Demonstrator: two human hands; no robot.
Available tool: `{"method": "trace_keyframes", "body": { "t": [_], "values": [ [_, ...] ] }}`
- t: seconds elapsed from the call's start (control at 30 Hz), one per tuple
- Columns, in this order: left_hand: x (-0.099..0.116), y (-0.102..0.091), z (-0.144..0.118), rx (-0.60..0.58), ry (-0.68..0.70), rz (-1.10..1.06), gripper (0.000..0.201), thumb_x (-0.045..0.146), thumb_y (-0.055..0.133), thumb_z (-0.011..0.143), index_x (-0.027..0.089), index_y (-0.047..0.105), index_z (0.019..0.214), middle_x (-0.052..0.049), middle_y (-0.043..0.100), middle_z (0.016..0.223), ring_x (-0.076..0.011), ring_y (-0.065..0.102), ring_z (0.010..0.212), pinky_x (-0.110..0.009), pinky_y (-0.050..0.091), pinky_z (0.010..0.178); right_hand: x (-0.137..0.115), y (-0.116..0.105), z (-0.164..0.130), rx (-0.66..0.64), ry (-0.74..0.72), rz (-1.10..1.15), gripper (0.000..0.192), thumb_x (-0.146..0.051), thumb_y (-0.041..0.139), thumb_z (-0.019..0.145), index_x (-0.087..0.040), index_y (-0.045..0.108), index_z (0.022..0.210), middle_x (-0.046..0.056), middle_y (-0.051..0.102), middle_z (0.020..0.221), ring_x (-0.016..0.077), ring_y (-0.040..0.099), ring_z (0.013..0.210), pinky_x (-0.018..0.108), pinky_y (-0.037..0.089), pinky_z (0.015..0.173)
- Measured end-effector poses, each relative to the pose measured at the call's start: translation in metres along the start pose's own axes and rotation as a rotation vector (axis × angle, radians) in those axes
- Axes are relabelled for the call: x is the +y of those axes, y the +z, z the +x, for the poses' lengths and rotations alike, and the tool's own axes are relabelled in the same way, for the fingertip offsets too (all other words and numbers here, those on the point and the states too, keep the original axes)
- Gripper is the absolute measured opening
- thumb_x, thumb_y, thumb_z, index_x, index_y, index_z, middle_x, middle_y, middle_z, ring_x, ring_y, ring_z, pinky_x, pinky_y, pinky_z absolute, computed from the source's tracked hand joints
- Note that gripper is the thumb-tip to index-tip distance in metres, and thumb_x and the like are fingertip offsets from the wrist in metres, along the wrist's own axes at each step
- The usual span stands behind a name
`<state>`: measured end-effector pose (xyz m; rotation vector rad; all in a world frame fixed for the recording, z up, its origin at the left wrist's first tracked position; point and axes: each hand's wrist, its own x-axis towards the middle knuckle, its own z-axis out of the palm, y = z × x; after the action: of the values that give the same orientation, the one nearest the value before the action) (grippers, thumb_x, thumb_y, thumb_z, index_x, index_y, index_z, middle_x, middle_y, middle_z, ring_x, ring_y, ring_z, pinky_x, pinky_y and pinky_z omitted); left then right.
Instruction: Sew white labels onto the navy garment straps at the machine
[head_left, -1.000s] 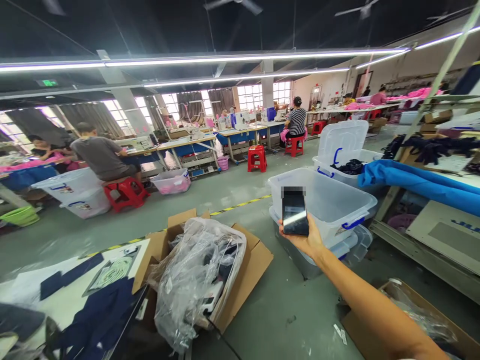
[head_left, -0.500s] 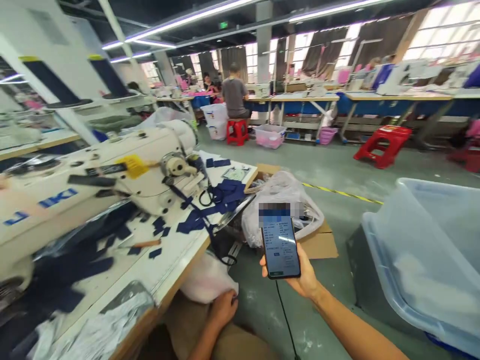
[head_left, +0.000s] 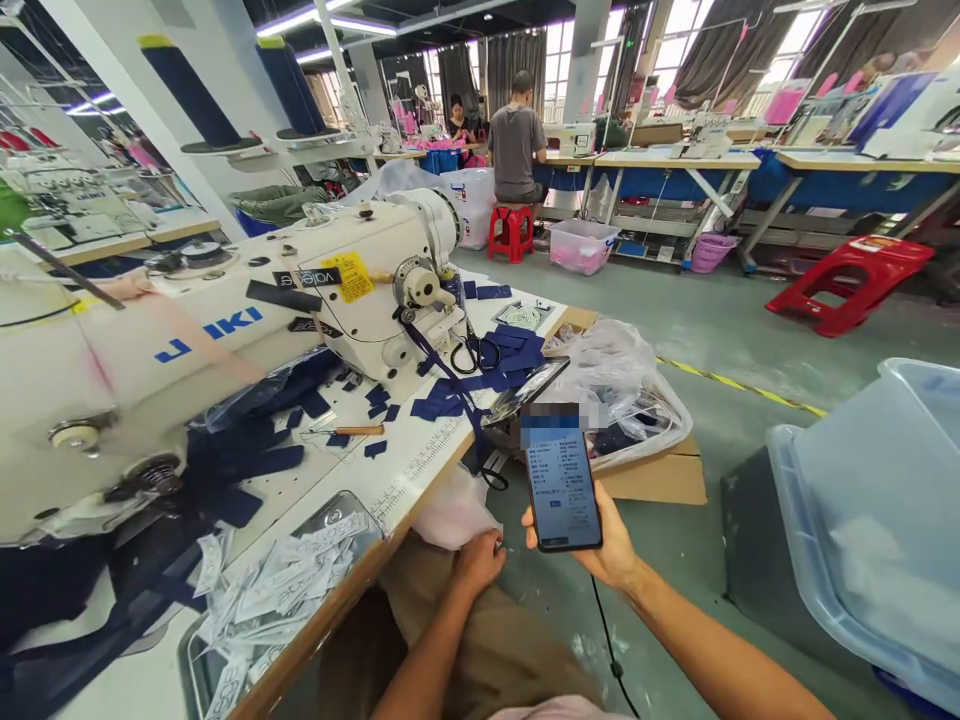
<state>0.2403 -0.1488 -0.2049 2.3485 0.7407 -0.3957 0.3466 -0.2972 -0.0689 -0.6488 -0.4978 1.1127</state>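
A smartphone (head_left: 562, 490) with a lit screen of text is in my right hand (head_left: 611, 535), gripped from behind and at the sides; its top is blurred out. My left hand (head_left: 480, 562) rests on my knee with curled fingers, touching the corner of a pale plastic bag (head_left: 454, 512); whether anything is inside the fist is hidden. Left of both hands stands a white sewing machine (head_left: 300, 290) on its table. Dark blue fabric pieces (head_left: 517, 350), black-handled scissors (head_left: 474, 355) and a tray of white labels (head_left: 289, 575) lie around it.
Beyond the phone, a bag-lined bin (head_left: 675, 425) sits by cardboard on the floor. A large translucent tub (head_left: 787, 520) stands at right, and a red stool (head_left: 847, 285) behind it. Another person (head_left: 517, 145) sits at the far tables. A black cable (head_left: 615, 665) runs along the floor.
The view has swung left and slightly down, so the machine and table sit farther right in the picture. My right hand still holds the phone; my left hand stays at the knee.
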Motion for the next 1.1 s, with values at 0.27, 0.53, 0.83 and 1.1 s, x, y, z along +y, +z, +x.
{"method": "trace_keyframes", "body": {
  "t": [0.27,0.53,0.83,1.1],
  "values": [
    [-0.004,0.001,0.006,-0.033,0.017,-0.041,0.019,0.016,0.049,0.075,0.019,0.061,0.09,-0.004,0.065,0.086,-0.0216,0.057,0.087,-0.025,0.037,0.071,0.007,0.008,-0.003,0.064,-0.029,-0.033,0.063,-0.062,0.021,0.082,-0.014,0.055,0.108,0.012,0.064,0.092,0.0234,0.06,0.074,0.038,0.04,0.072],
    [-0.003,-0.001,0.006,-0.021,0.049,-0.115,0.02,0.014,0.047,0.076,0.016,0.061,0.09,-0.005,0.064,0.079,-0.0224,0.057,0.078,-0.028,0.036,0.068,0.001,0.004,-0.006,0.175,-0.054,-0.056,0.061,-0.063,0.023,0.08,-0.017,0.055,0.105,0.011,0.065,0.09,0.0228,0.06,0.071,0.04,0.041,0.073],
    [-0.002,-0.002,0.01,-0.07,0.039,-0.058,0.022,0.015,0.044,0.079,0.015,0.058,0.096,-0.005,0.064,0.083,-0.0198,0.058,0.081,-0.026,0.037,0.072,0.0,-0.01,-0.005,0.202,-0.106,-0.032,0.06,-0.059,0.02,0.083,-0.015,0.055,0.107,0.012,0.065,0.092,0.0239,0.061,0.074,0.04,0.04,0.073],
    [-0.004,0.001,0.017,-0.124,0.036,-0.014,0.025,0.017,0.043,0.08,0.013,0.056,0.102,-0.007,0.064,0.091,-0.0173,0.058,0.085,-0.025,0.038,0.077,0.001,-0.018,-0.001,0.283,-0.063,-0.051,0.061,-0.062,0.023,0.081,-0.015,0.055,0.105,0.011,0.065,0.09,0.0237,0.061,0.073,0.04,0.04,0.073]
  ]
}}
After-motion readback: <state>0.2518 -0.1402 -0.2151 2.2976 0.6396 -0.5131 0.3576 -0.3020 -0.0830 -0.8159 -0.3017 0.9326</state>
